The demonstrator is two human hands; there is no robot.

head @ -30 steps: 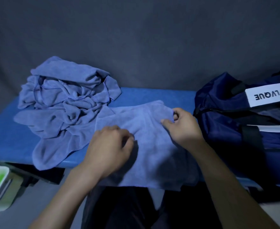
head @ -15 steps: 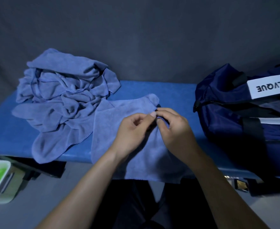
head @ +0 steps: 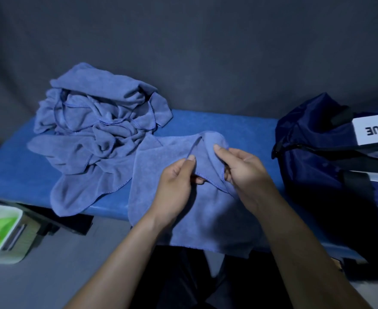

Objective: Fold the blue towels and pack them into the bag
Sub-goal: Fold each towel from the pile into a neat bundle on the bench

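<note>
Blue towel (head: 161, 175) spread on blue bench (head: 239, 126) left of navy bag (head: 317, 163), folded corner pinched by left hand (head: 174, 184) and right hand (head: 244, 168), crumpled towel pile (head: 94, 130) left of towel

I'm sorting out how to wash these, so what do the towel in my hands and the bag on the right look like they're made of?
The towel looks like microfibre or a similar soft fabric: matte, fine fuzzy nap, limp drape, stitched edges. The bag looks like thin woven nylon or polyester: smooth navy cloth with a faint sheen and sharp creases. Neither fibre can be confirmed by look alone.
</note>
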